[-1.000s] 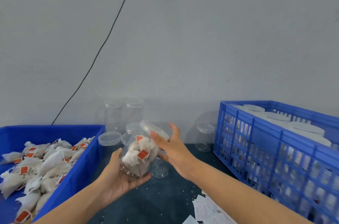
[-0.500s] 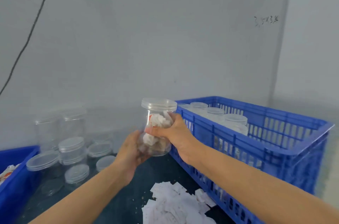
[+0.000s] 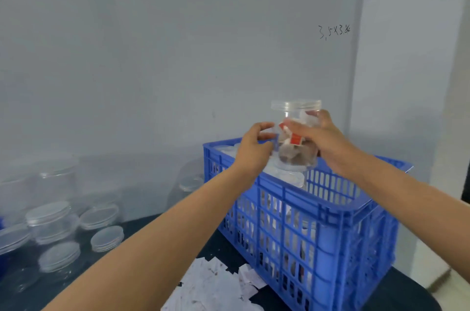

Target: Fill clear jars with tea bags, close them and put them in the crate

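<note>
A clear jar [image 3: 295, 155] with its lid [image 3: 295, 104] on and tea bags inside hangs upright above the blue crate [image 3: 330, 211]. My right hand [image 3: 323, 137] grips the jar's right side, fingers curled round it. My left hand [image 3: 254, 147] is at the jar's left side with curled fingers touching its wall. Several closed jars stand inside the crate; one lid [image 3: 290, 178] shows just under the held jar.
Empty clear jars [image 3: 50, 221] and loose lids [image 3: 106, 238] stand at the left on the dark table. Scattered white paper slips [image 3: 216, 285] lie in front of the crate. A grey wall is close behind. The table's right edge is near the crate.
Both hands have lifted the closed jar up and to the right, from beside the crate's corner to above its opening. The view has swung right with it.
</note>
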